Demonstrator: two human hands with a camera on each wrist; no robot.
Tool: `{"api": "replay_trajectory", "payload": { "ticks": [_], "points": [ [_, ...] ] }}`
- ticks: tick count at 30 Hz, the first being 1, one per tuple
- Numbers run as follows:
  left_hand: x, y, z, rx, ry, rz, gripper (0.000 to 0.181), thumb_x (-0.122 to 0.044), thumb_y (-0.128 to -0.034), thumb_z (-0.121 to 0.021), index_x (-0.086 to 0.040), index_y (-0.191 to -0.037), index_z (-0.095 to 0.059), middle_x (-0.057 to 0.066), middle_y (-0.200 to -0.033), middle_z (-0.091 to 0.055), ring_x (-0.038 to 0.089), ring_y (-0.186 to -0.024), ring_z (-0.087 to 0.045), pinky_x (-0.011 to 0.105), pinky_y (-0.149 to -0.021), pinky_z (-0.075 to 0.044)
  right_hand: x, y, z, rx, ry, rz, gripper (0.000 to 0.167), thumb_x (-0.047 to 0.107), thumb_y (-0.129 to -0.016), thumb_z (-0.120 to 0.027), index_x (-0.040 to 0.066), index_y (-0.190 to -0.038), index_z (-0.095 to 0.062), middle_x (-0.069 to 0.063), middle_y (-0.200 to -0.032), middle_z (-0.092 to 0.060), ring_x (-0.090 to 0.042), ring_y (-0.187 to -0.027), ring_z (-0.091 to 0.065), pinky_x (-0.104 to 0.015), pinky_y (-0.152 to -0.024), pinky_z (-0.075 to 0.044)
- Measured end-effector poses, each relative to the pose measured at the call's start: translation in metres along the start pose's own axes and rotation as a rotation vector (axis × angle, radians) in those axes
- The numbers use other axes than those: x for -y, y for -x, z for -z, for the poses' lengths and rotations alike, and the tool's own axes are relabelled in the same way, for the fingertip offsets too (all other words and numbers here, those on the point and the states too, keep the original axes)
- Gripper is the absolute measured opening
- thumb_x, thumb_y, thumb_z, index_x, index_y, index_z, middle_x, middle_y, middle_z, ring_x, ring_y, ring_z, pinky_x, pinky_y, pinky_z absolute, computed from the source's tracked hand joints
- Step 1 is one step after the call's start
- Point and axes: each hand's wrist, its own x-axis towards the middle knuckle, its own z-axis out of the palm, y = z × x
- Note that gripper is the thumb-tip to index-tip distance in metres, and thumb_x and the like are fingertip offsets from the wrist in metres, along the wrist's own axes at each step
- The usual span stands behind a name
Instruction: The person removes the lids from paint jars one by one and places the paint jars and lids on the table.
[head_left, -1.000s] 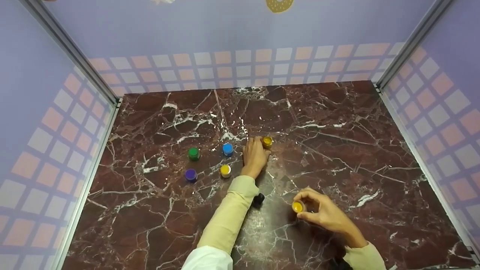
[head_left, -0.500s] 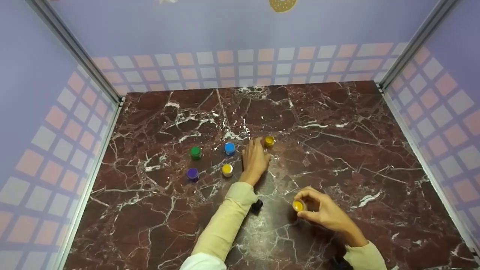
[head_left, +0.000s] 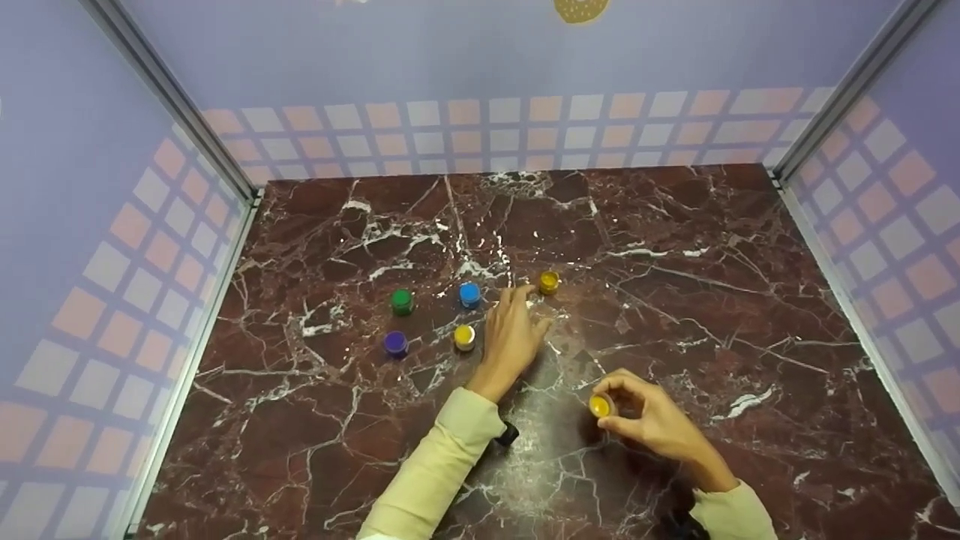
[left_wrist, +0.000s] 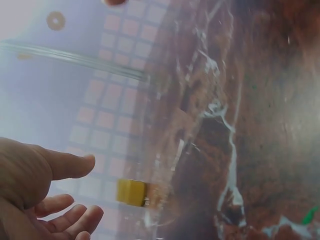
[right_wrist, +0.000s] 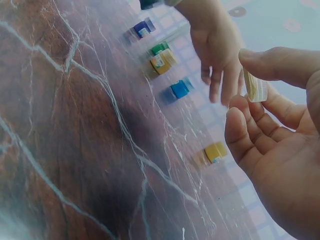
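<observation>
Left of the hands (head_left: 513,334) withdrew from ochre cylinder (head_left: 549,283)

Patterned panels (head_left: 450,60) and metal rails (head_left: 174,99) wall this marbled tabletop (head_left: 712,307) like a booth.

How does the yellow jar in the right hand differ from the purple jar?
Colour: the held jar is yellow, the purple jar violet. Support: the right hand pinches the held jar, while the purple jar stands untouched on the tabletop. Place: in the head view, the held jar is farther right than the purple jar. Both are small, round jars.
</observation>
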Motion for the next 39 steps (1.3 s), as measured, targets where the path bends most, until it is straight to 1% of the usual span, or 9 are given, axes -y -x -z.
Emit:
{"api": "replay_trajectory", "payload": {
  "ticks": [3,6,11,18,22,26,30,35,39],
  "points": [
    [-0.001,0.008,0.010,-0.017,0.006,-0.021,0.054,-0.028,-0.0866,-0.084,-0.008,-0.132,-0.064,0.010,-0.122,-0.064,0.029,-0.099,-0.065,0.043,-0.089,-0.049,-0.001,-0.001,-0.001,-0.008,0.017,-0.011,0.042,-0.015,-0.080,-0.078,0.001,-0.116,-0.065,-0.015,-0.105,-0.061,-0.015,-0.089,-0.062,-0.024,-0.079,-0.055],
    [0.003,0.017,0.020,-0.016,0.030,0.002,0.053,-0.027,-0.0884,-0.082,-0.007,-0.134,-0.063,0.010,-0.122,-0.064,0.026,-0.096,-0.063,0.040,-0.086,-0.050,-0.002,-0.002,-0.002,-0.009,0.018,-0.019,0.041,-0.013,-0.080,-0.079,0.000,-0.117,-0.065,-0.015,-0.106,-0.061,-0.015,-0.089,-0.063,-0.024,-0.078,-0.055],
    [0.020,0.030,0.036,-0.028,0.030,0.067,0.052,-0.024,-0.0897,-0.081,-0.007,-0.135,-0.063,0.010,-0.123,-0.064,0.025,-0.098,-0.063,0.041,-0.088,-0.050,-0.003,-0.003,-0.002,-0.005,0.003,-0.040,0.040,-0.012,-0.081,-0.079,0.000,-0.117,-0.065,-0.016,-0.105,-0.061,-0.017,-0.088,-0.062,-0.024,-0.077,-0.054],
    [0.045,0.042,0.055,-0.143,-0.003,0.063,0.047,-0.024,-0.0891,-0.081,-0.006,-0.130,-0.066,0.012,-0.120,-0.064,0.032,-0.106,-0.063,0.046,-0.092,-0.048,-0.001,-0.008,-0.004,-0.030,0.024,-0.045,0.039,-0.011,-0.080,-0.080,0.002,-0.114,-0.066,-0.016,-0.102,-0.061,-0.020,-0.085,-0.061,-0.024,-0.075,-0.053],
    [0.058,0.047,0.064,-0.160,-0.017,0.088,0.049,-0.024,-0.0866,-0.084,-0.005,-0.129,-0.067,0.014,-0.118,-0.064,0.033,-0.107,-0.063,0.049,-0.091,-0.048,0.000,-0.012,-0.007,-0.068,0.049,-0.074,0.038,-0.005,-0.080,-0.083,0.001,-0.113,-0.066,-0.015,-0.102,-0.061,-0.020,-0.084,-0.061,-0.024,-0.074,-0.053],
    [0.070,0.052,0.067,-0.135,-0.039,0.118,0.055,-0.026,-0.0839,-0.086,-0.004,-0.129,-0.065,0.015,-0.119,-0.063,0.034,-0.108,-0.063,0.049,-0.093,-0.047,0.001,-0.015,-0.007,-0.101,0.070,-0.096,0.037,-0.003,-0.079,-0.084,0.001,-0.112,-0.066,-0.014,-0.102,-0.062,-0.018,-0.082,-0.060,-0.023,-0.071,-0.053],
    [0.078,0.055,0.067,-0.100,-0.065,0.132,0.060,-0.029,-0.0825,-0.087,-0.002,-0.131,-0.063,0.016,-0.121,-0.062,0.035,-0.111,-0.062,0.050,-0.096,-0.046,0.002,-0.018,-0.006,-0.116,0.092,-0.096,0.036,-0.003,-0.079,-0.084,0.001,-0.110,-0.066,-0.014,-0.102,-0.063,-0.017,-0.081,-0.060,-0.023,-0.070,-0.053],
    [0.084,0.057,0.063,-0.063,-0.080,0.150,0.065,-0.031,-0.0812,-0.088,-0.002,-0.132,-0.062,0.017,-0.121,-0.062,0.036,-0.110,-0.062,0.051,-0.095,-0.046,0.002,-0.022,-0.004,-0.122,0.118,-0.120,0.037,-0.001,-0.079,-0.085,0.001,-0.110,-0.067,-0.011,-0.101,-0.065,-0.015,-0.080,-0.060,-0.024,-0.070,-0.054],
    [0.087,0.057,0.059,-0.046,-0.083,0.172,0.063,-0.030,-0.0810,-0.089,-0.003,-0.132,-0.062,0.016,-0.121,-0.062,0.037,-0.108,-0.063,0.052,-0.094,-0.047,0.002,-0.025,-0.003,-0.137,0.162,-0.154,0.037,0.000,-0.078,-0.086,0.002,-0.110,-0.067,-0.009,-0.099,-0.065,-0.014,-0.078,-0.060,-0.025,-0.067,-0.053]
  ]
}}
